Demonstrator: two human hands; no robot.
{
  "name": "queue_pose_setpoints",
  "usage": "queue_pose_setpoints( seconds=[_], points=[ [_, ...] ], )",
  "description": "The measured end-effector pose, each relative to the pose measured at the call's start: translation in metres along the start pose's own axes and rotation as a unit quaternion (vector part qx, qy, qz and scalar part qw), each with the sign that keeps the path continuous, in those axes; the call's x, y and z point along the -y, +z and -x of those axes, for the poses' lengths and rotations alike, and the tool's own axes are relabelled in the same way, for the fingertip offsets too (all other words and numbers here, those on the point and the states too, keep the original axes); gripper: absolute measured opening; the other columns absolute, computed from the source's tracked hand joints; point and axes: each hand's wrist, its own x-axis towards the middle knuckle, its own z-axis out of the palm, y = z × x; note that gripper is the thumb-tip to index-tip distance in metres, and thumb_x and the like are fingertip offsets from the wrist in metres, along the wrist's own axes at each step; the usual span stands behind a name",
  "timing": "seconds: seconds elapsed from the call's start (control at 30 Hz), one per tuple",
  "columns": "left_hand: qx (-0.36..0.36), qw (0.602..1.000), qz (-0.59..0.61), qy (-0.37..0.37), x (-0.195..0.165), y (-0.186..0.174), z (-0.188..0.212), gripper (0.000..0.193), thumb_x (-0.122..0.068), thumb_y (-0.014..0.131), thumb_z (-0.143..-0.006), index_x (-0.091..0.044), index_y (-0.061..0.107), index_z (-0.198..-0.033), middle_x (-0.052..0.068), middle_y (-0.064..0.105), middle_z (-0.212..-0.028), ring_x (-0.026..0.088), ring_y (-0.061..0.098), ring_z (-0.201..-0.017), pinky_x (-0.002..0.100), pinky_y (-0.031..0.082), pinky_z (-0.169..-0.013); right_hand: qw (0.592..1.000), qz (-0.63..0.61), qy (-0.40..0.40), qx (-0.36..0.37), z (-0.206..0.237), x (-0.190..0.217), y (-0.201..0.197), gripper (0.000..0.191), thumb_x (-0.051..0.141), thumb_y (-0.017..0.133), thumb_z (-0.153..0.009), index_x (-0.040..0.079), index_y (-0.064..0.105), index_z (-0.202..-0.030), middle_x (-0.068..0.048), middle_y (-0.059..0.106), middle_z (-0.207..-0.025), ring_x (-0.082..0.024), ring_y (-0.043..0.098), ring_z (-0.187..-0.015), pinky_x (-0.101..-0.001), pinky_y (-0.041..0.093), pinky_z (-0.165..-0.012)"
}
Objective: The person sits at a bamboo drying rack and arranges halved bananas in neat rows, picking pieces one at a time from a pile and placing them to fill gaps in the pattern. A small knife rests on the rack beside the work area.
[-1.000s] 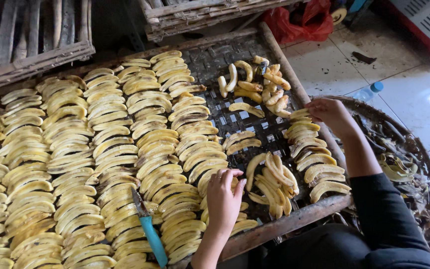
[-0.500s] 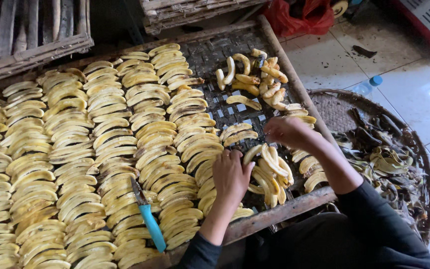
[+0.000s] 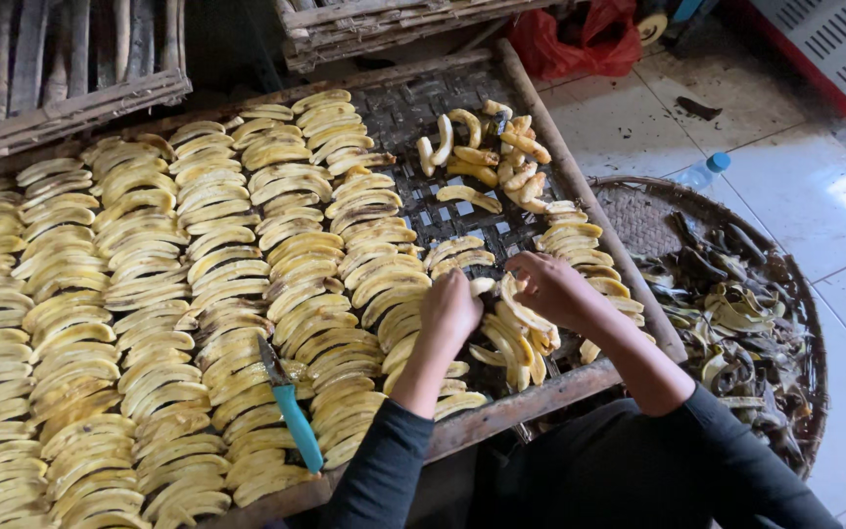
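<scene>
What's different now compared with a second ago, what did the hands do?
The right hand drew back from the slices at the tray's right edge toward the left hand; both now meet over the loose pile of banana slices, the right hand touching one. The blue-handled knife and the laid-out rows stayed put.

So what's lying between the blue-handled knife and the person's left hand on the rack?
In the head view, overlapping rows of peeled banana slices fill the stretch between the blue-handled knife and the left hand; no bare woven rack shows there.

Red plastic bag (image 3: 580, 39) top centre, clear blue-capped bottle (image 3: 702, 172) on floor
</scene>
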Motion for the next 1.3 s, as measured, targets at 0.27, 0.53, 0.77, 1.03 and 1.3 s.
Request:
queue_pose_setpoints(
  seconds=[0.27,0.53,0.77,1.03,1.3],
  points=[
    [0.065,0.983,0.164,-0.039,-0.001,-0.048,-0.035,0.019,-0.020,0.070,-0.086,-0.004,0.078,-0.090,0.018,0.079,-0.089,0.028,0.078,-0.086,0.038,0.060,-0.082,0.987,-0.077,-0.059,-0.127,-0.008,0.060,0.025,0.053,0.019,0.087,-0.075,0.007,0.065,-0.122,-0.015,0.064,-0.105,-0.027,0.069,-0.083,-0.0374,0.058,-0.072],
    [-0.114,0.982,0.152,-0.023,0.011,-0.071,0.002,0.026,-0.025,0.076,-0.086,-0.010,0.074,-0.107,0.008,0.078,-0.094,0.026,0.075,-0.080,0.039,0.057,-0.070,0.885,-0.435,0.099,-0.132,-0.038,-0.007,0.040,0.023,0.014,0.070,-0.094,0.000,0.068,-0.112,-0.009,0.078,-0.102,-0.019,0.076,-0.088,-0.0319,0.064,-0.080],
    [-0.165,0.983,-0.069,0.032,0.005,-0.039,0.037,0.048,-0.031,0.086,-0.076,-0.011,0.068,-0.115,0.011,0.071,-0.109,0.031,0.065,-0.103,0.044,0.047,-0.089,0.882,-0.429,0.190,-0.047,-0.062,-0.062,0.061,0.023,0.017,0.073,-0.096,0.001,0.075,-0.113,-0.008,0.076,-0.096,-0.018,0.068,-0.083,-0.0341,0.056,-0.071],
    [-0.243,0.958,-0.138,0.062,0.010,-0.027,0.039,0.023,-0.018,0.072,-0.089,-0.013,0.070,-0.111,0.007,0.071,-0.110,0.029,0.063,-0.107,0.045,0.046,-0.089,0.993,0.008,-0.003,-0.115,-0.065,-0.053,0.035,0.028,0.027,0.080,-0.079,0.006,0.076,-0.097,-0.013,0.074,-0.091,-0.026,0.071,-0.081,-0.0389,0.058,-0.074],
    [-0.088,0.987,0.134,0.002,-0.023,-0.005,0.053,0.025,-0.032,0.074,-0.094,-0.007,0.069,-0.096,0.013,0.072,-0.095,0.034,0.070,-0.089,0.046,0.054,-0.078,0.989,0.118,0.086,0.037,-0.034,-0.077,0.042,0.056,0.050,0.087,-0.078,0.002,0.066,-0.095,-0.018,0.068,-0.079,-0.033,0.066,-0.078,-0.0455,0.053,-0.071]
  ],
)
